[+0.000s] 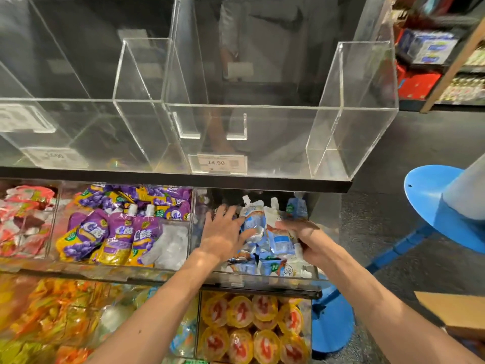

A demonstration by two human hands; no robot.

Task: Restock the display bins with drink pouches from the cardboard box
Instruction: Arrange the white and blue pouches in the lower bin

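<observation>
The bare left forearm (157,306) and bare right forearm (367,292) reach forward from the bottom of the view, converging slightly. The left hand (223,233) lies palm down, wrist straight, fingers spread and extended, thumb angled out to the right. The right hand (301,239), just beside it, has its wrist slightly bent and its fingers curled round a blue-and-white spouted drink pouch (279,241).

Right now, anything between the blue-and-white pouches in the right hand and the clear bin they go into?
Nothing visible. The right hand grips blue-and-white spouted pouches directly over the pile in the clear plastic bin; the left hand lies open beside them.
</observation>
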